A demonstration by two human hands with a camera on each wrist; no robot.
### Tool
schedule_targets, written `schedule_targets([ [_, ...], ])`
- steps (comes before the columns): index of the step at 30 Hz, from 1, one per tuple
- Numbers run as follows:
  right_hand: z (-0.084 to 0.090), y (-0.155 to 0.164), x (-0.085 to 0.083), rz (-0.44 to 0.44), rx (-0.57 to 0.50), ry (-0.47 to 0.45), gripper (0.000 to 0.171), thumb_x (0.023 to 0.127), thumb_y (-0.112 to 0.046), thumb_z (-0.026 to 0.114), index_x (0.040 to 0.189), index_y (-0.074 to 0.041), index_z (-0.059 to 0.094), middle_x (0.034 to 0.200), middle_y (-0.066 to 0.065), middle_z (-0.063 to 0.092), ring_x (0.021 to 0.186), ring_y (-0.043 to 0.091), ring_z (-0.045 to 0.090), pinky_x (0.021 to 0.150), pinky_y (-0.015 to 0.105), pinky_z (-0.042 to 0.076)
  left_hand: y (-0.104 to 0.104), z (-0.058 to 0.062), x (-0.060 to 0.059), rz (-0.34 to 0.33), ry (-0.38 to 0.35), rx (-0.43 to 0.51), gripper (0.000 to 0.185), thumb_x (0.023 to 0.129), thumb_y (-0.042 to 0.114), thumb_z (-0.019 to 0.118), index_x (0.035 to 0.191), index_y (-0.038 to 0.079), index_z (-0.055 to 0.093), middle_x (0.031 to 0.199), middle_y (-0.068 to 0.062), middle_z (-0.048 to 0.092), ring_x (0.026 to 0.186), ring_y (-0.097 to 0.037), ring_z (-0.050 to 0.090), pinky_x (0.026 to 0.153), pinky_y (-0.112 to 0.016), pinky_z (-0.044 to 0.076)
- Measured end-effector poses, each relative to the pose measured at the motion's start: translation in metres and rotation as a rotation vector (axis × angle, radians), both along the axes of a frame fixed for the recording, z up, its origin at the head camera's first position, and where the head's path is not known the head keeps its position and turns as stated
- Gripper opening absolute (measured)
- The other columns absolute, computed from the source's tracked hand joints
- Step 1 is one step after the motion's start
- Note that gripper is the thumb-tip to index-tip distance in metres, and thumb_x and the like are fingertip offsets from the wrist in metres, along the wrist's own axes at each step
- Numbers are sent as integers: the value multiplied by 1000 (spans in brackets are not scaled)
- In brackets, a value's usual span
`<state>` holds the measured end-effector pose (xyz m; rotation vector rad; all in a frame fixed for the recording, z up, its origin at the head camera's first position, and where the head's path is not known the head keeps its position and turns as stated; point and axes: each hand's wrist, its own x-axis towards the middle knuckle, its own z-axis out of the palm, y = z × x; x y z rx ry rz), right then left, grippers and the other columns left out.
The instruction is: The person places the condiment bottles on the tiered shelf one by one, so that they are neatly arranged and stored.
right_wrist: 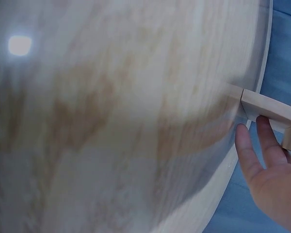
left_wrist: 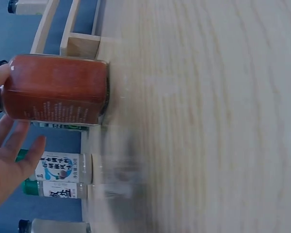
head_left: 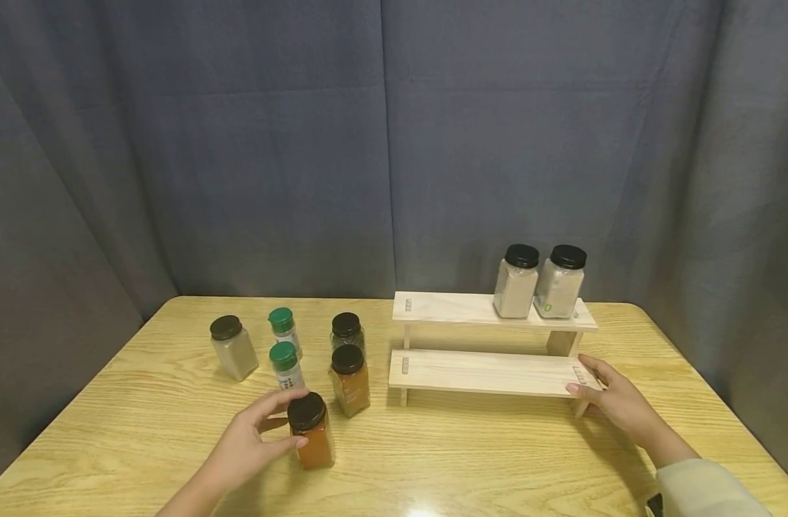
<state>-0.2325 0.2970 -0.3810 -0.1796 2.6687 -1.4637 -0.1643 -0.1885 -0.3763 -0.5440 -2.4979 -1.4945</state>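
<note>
At table [head_left: 484, 459] | left hand [head_left: 248, 439] pinches orange jar [head_left: 318, 446] (black-lidded) | right hand [head_left: 616, 403] grips wooden rack [head_left: 484, 372]

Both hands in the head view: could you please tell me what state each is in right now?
Left hand: holding the red jar.
Right hand: gripping the lower shelf at its right end.

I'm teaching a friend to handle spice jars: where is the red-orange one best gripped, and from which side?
Probably by its round black lid, from above and the left: the red-orange jar is upright, lid uppermost, and the brown jar stands to its right. The left hand pinches there.
</note>
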Motion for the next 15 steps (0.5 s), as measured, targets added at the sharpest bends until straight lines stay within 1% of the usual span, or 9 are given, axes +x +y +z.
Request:
schedule_targets([
  [4, -1, 1, -1, 0, -1, -1, 74, 85, -24, 55, 133, 9, 10, 132, 36, 9, 116, 49, 20, 86, 51, 36, 0, -4, -1, -7, -23, 27, 54, 66, 13, 73, 116, 11, 52, 114, -5, 52, 98, -16, 51, 79, -31, 46],
  [9, -2, 2, -1, 6, -7, 7, 76, 85, -27, 55, 133, 9, 9, 132, 36, 9, 115, 49, 23, 83, 48, 40, 0, -8, -3, -26, -58, 59, 55, 67, 14, 72, 117, 11, 49, 115, -5, 52, 99, -12, 50, 79, -30, 45],
  [11, -1, 2, -1, 8, -8, 11, 76, 85, -27, 55, 133, 9, 9, 132, 36, 10, 114, 48, 27, 81, 45, 42, 0, -9, -3, -27, -87, 74, 56, 67, 14, 72, 118, 10, 49, 116, -6, 51, 100, -13, 50, 79, -29, 45],
  [15, -1, 1, -2, 8, 2, 10, 76, 85, -28, 55, 133, 9, 10, 131, 37, 11, 113, 47, 29, 81, 44, 42, 0, -8, -3, -34, -135, 109, 58, 68, 12, 72, 120, 7, 46, 118, -10, 49, 104, -21, 48, 79, -29, 45],
])
